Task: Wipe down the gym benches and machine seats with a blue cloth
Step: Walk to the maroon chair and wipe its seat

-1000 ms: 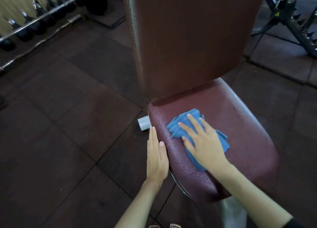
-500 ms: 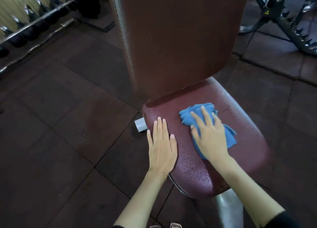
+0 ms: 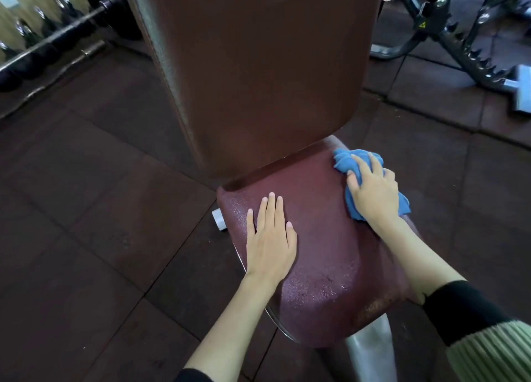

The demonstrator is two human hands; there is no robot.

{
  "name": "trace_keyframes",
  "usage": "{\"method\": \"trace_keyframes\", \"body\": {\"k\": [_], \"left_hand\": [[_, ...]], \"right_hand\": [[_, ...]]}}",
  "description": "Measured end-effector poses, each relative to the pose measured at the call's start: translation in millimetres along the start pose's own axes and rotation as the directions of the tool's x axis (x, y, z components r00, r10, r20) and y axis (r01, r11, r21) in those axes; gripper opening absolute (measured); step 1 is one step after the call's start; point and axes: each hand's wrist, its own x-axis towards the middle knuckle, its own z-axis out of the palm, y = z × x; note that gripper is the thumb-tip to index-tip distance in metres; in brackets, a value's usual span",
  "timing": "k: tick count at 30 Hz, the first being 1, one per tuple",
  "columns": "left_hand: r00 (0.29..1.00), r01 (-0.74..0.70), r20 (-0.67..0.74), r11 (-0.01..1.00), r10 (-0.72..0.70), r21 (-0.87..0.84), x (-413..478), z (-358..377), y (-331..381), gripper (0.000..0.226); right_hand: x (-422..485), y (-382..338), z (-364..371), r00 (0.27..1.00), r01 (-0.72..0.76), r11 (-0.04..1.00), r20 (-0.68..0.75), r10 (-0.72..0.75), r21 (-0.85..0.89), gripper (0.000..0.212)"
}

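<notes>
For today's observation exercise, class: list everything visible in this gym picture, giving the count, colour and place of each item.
seat pad: one, maroon, centre
backrest pad: one, brown, upright behind the seat pad
blue cloth: one, blue, bunched on the seat pad's far right corner
tube end: one, white, beside the seat pad's left edge
support post: one, silver, under the seat pad's near end
barbell: one, steel bar with a black plate, upper left
dumbbells: count unclear, black, row at upper left
machine frame: one, black, notched, upper right
floor tiles: many, dark brown, all around
left hand: one, flat on the seat pad
right hand: one, pressing the blue cloth
</notes>
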Motion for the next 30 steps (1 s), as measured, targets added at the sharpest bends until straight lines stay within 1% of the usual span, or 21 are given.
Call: {"method": "trace_keyframes", "body": {"k": [2, 3, 4, 5, 7, 8, 9, 10, 13, 15, 19, 21, 26, 30], "left_hand": [[1.0, 0.003, -0.003, 1.0, -0.003, 0.005, 0, 0, 0, 0.055], [1.0, 0.002, -0.004, 1.0, -0.002, 0.006, -1, 0, 0, 0.056], [1.0, 0.001, -0.005, 1.0, -0.001, 0.006, -1, 1, 0, 0.056], [1.0, 0.001, -0.007, 1.0, -0.001, 0.005, -1, 1, 1, 0.056], [1.0, 0.0, -0.014, 1.0, -0.001, -0.002, -2, 1, 0, 0.056], [1.0, -0.002, -0.018, 1.0, 0.001, -0.011, -2, 1, 0, 0.057], [1.0, -0.005, -0.023, 1.0, 0.005, -0.019, -2, 1, 0, 0.057], [1.0, -0.007, -0.027, 1.0, 0.006, -0.027, -2, 1, -1, 0.057], [0.999, 0.003, -0.043, 0.999, -0.004, -0.041, -4, 2, -2, 0.056], [0.998, 0.013, -0.053, 0.998, -0.016, -0.055, -9, 2, -3, 0.056], [0.998, 0.035, -0.047, 0.993, -0.04, -0.11, -26, 4, -4, 0.057], [0.997, 0.051, -0.042, 0.989, -0.057, -0.137, -39, 4, -4, 0.057], [0.99, 0.104, -0.063, 0.962, -0.124, -0.253, -79, 7, -5, 0.056], [0.979, 0.159, -0.063, 0.917, -0.195, -0.367, -105, 13, -7, 0.057]], "right_hand": [[3, -7, 1, 0.994, -0.102, 0.995, 0.031, 0.102, -0.003, 0.044], [3, -11, 1, 0.994, -0.102, 0.995, 0.034, 0.103, -0.006, 0.045], [1, -15, -1, 0.998, -0.061, 0.998, 0.028, 0.061, -0.01, 0.045], [0, -17, 0, 0.999, 0.016, 1.0, 0.031, -0.015, -0.022, 0.048], [1, -16, -1, 0.976, 0.208, 0.976, 0.079, -0.203, -0.06, 0.056], [5, -15, -2, 0.959, 0.27, 0.96, 0.109, -0.262, -0.067, 0.057], [9, -14, -4, 0.951, 0.29, 0.955, 0.132, -0.28, -0.063, 0.054], [12, -13, -4, 0.953, 0.279, 0.958, 0.139, -0.269, -0.058, 0.05], [7, -15, -3, 0.976, 0.214, 0.976, 0.054, -0.212, -0.037, 0.044], [-5, -15, -3, 0.98, 0.195, 0.981, 0.038, -0.193, -0.026, 0.041], [-37, -10, -5, 0.97, 0.237, 0.969, 0.068, -0.232, -0.064, 0.05], [-58, -10, -5, 0.965, 0.254, 0.965, 0.08, -0.249, -0.064, 0.05], [-126, -27, -8, 0.954, 0.3, 0.954, 0.012, -0.3, -0.027, 0.045], [-182, -46, -6, 0.93, 0.365, 0.931, 0.039, -0.365, -0.02, 0.045]]}}
